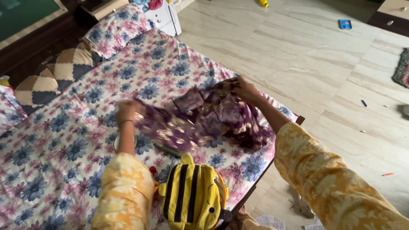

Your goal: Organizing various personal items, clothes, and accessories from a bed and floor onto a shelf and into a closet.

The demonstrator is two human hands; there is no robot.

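Observation:
A purple cloth with gold print is stretched and bunched above the bed. My left hand grips its left end, blurred with motion. My right hand holds its far right corner. Both arms wear yellow floral sleeves. The cloth's lower folds rest on the flowered bedsheet. A yellow bee-shaped backpack with black stripes lies on the bed just below the cloth, between my arms.
Pillows and a checkered cushion lie at the head of the bed. A white cabinet stands beyond. The marble floor on the right holds small scattered items, a blue object and papers.

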